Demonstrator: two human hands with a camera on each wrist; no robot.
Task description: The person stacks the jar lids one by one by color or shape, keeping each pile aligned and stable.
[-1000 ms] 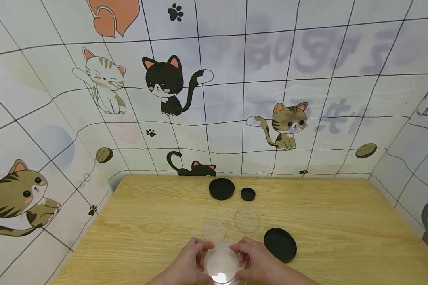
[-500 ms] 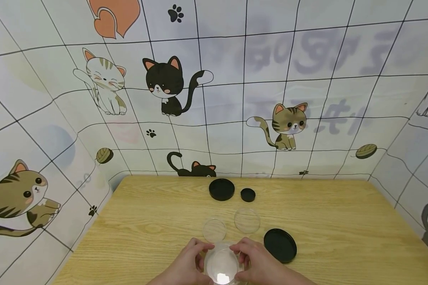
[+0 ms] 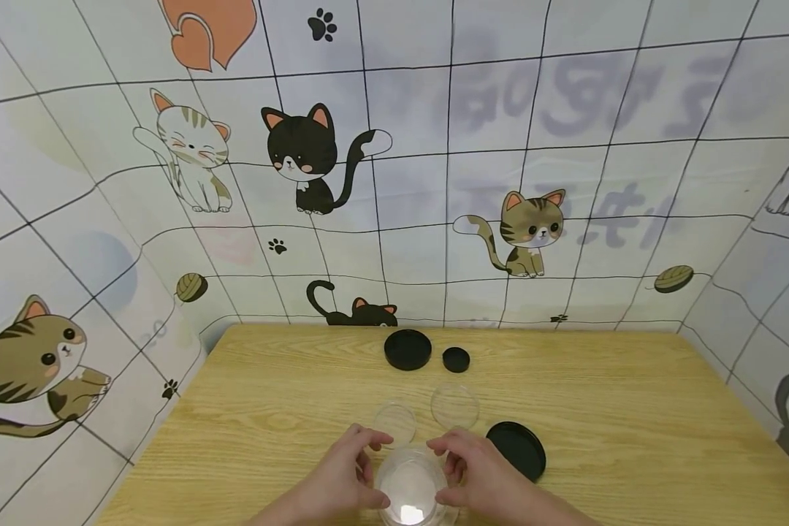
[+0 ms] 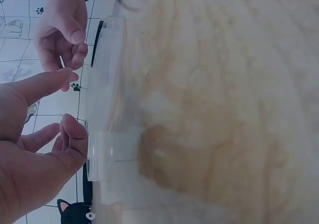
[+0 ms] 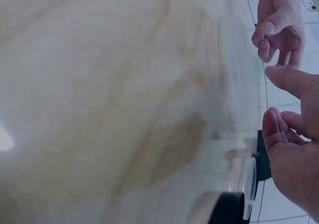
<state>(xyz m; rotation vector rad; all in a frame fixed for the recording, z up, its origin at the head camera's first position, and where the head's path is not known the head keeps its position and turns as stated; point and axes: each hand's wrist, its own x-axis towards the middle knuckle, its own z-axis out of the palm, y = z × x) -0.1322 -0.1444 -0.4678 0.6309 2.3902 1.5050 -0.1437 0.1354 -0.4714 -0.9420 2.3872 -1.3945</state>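
Note:
A clear round container (image 3: 409, 486) stands at the table's near edge, in the head view's bottom middle. My left hand (image 3: 342, 471) hovers at its left side and my right hand (image 3: 478, 473) at its right. Thumbs and fingers are bent loosely around a gap, with nothing gripped. In the left wrist view the clear container (image 4: 107, 74) shows side-on, and the left hand (image 4: 42, 139) is just above its top, apart from it. Behind it are two smaller clear round pieces, one at the left (image 3: 394, 422) and one farther right (image 3: 455, 406).
A large black round lid (image 3: 518, 451) lies right of the right hand. Farther back are another black lid (image 3: 408, 349) and a small black lid (image 3: 456, 359). The wooden table (image 3: 631, 424) meets a cat-patterned cloth wall (image 3: 421, 183) at the back and sides.
Both hands held the clear container's sides earlier. Now their fingers have let go, spread and risen slightly, while the container stays in place.

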